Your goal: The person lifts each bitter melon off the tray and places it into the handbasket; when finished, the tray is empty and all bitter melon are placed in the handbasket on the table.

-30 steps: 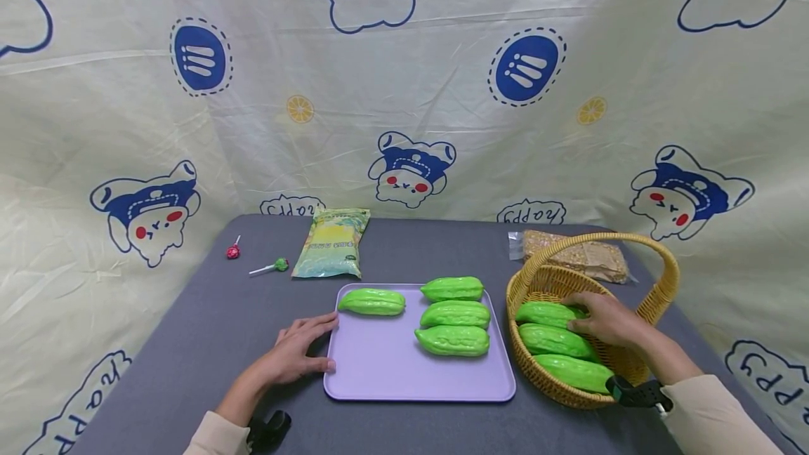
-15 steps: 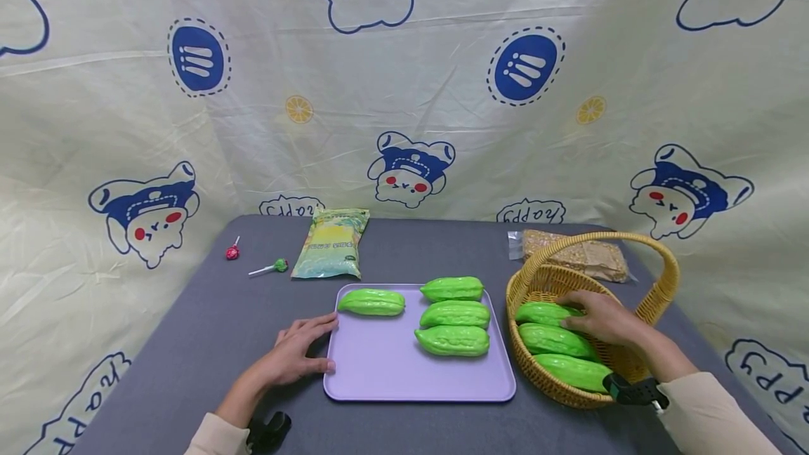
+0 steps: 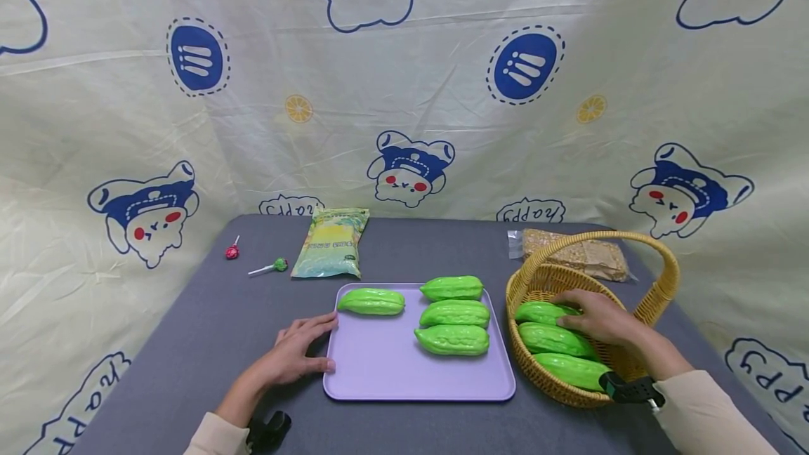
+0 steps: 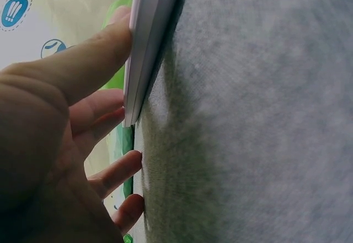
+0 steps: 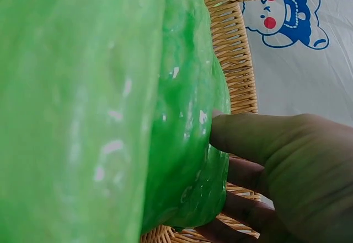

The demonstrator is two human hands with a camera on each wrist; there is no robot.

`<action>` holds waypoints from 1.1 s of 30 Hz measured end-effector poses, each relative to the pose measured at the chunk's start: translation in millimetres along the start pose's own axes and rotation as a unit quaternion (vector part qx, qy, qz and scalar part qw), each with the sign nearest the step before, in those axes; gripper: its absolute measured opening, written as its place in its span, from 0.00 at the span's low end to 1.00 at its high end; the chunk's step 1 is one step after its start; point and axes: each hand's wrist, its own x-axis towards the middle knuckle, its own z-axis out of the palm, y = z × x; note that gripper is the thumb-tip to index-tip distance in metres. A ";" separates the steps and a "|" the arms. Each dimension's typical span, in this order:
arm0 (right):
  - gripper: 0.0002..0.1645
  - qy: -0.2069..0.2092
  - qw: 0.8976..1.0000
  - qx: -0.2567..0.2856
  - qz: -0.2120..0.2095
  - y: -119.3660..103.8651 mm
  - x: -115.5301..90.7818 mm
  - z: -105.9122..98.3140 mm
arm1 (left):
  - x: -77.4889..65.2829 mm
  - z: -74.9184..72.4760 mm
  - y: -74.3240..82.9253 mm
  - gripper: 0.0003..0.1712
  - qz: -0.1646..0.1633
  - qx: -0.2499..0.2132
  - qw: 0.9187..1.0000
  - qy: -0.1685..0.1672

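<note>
My left hand point(image 3: 296, 351) rests at the left edge of a lilac tray point(image 3: 376, 374), its thumb and fingertips touching the rim and its fingers fairly straight. Four pieces would overcount by number, so: several green bitter melons lie on the tray, one bitter melon point(image 3: 371, 302) at upper left and a column with a lowest bitter melon point(image 3: 452, 340) at right. Inside the wicker basket point(image 3: 571, 279), my right hand point(image 3: 597, 318) grips the farthest bitter melon point(image 3: 537, 312) between thumb and fingers. Two more, a middle bitter melon point(image 3: 556, 341) and a near bitter melon point(image 3: 571, 371), lie closer.
The basket's tall handle point(image 3: 666, 279) arches over the right arm. Behind the basket lies a clear bag of grain-like pieces point(image 3: 588, 258). A yellow-green packet point(image 3: 331, 244), a green lollipop point(image 3: 280, 265) and a red lollipop point(image 3: 232, 251) lie at the back left.
My right hand has shifted slightly left over the farthest bitter melon in the basket. The left hand and the tray stay in place.
</note>
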 end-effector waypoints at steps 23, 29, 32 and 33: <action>0.27 0.023 1.000 0.011 0.007 -1.8 -8.9 -10.4 | 0.1 -0.2 0.7 0.45 0.002 -0.003 1.000 0.001; 0.28 0.043 0.999 0.012 -0.002 -17.1 -17.3 -21.9 | 0.4 0.3 0.2 0.45 0.002 0.000 1.000 0.003; 0.28 0.060 0.998 0.010 -0.007 -26.3 -21.6 -25.9 | 0.6 0.6 0.1 0.45 0.001 0.000 1.000 0.003; 0.28 0.065 0.998 0.009 -0.006 -29.5 -22.9 -26.9 | 0.4 0.5 0.1 0.45 0.001 0.000 1.000 0.004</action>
